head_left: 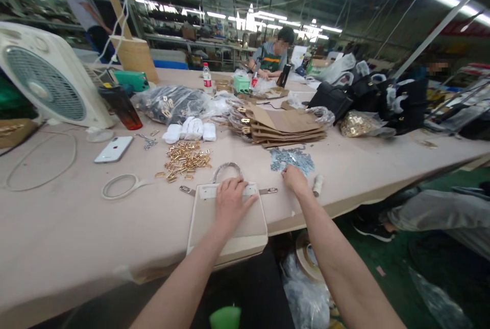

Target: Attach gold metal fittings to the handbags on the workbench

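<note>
A cream handbag (206, 224) lies flat at the table's near edge, its wrapped handle (227, 168) pointing away from me. My left hand (231, 201) rests on the bag's top flap with its fingers spread flat. A metal strap tab (268, 191) sticks out to the right of the flap. My right hand (294, 178) reaches into a pile of small silvery metal parts (291, 159), fingertips pinched together at the pile's near edge; what they grip is too small to make out. A heap of gold clasps (186, 159) lies left of the bag handle.
A white phone (114, 148), a tape ring (119, 186), white rolls (189, 130), a fan (49, 76) and a dark tumbler (124, 107) sit to the left. Cardboard stacks (285, 127) and black bags (354, 96) lie further back. A person works at the far end.
</note>
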`<act>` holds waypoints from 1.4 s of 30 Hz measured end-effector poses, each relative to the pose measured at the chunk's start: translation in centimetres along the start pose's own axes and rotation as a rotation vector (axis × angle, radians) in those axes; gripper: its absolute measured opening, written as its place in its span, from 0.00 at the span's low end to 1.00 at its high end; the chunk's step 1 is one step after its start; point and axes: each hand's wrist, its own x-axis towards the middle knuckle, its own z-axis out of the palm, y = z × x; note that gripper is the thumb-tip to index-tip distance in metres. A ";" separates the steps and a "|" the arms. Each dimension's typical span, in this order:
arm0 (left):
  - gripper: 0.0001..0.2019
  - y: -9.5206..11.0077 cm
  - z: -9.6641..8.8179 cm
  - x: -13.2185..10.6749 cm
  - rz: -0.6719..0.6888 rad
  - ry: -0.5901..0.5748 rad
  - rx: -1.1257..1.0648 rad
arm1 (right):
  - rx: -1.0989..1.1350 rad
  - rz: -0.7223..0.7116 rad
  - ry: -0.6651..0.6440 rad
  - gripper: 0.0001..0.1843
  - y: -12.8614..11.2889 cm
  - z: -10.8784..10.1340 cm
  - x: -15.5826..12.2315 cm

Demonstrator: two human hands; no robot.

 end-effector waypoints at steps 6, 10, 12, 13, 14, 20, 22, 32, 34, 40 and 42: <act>0.12 -0.6 -0.1 0.8 0.063 -0.116 0.005 | 0.081 -0.043 -0.020 0.08 0.0 -0.2 0.2; 0.09 -0.5 0.0 0.6 0.101 -0.096 -0.041 | 0.149 -0.090 0.065 0.13 0.4 0.4 -1.2; 0.08 -0.5 -0.1 0.5 0.106 -0.088 -0.058 | 0.193 -0.128 0.105 0.14 0.7 0.6 -1.8; 0.08 -0.4 -0.1 0.4 0.105 -0.090 -0.061 | 0.222 -0.151 0.118 0.14 0.8 0.5 -2.1; 0.08 -0.4 -0.2 0.4 0.102 -0.093 -0.062 | 0.256 -0.176 0.128 0.13 0.9 0.4 -2.2; 0.05 -0.3 -0.3 0.6 0.087 -0.077 -0.078 | 0.564 -0.304 0.120 0.16 -1.3 -0.4 -3.7; 0.04 -0.4 -0.2 0.6 0.088 -0.070 -0.083 | 0.851 -0.319 0.020 0.18 -3.0 0.3 -5.4; 0.18 -0.5 -0.1 0.2 0.069 -0.028 -0.082 | 1.366 -0.324 -0.139 0.19 -6.4 5.5 -11.3; 0.19 -0.6 -0.1 0.2 0.066 -0.032 -0.084 | 1.361 -0.325 -0.173 0.19 -6.0 5.4 -11.1; 0.19 -0.8 0.1 0.1 0.070 -0.046 -0.098 | 1.273 -0.329 -0.201 0.18 -6.1 4.6 -11.5; 0.19 -0.9 0.1 0.1 0.072 -0.049 -0.100 | 1.235 -0.328 -0.206 0.18 -6.4 4.4 -11.6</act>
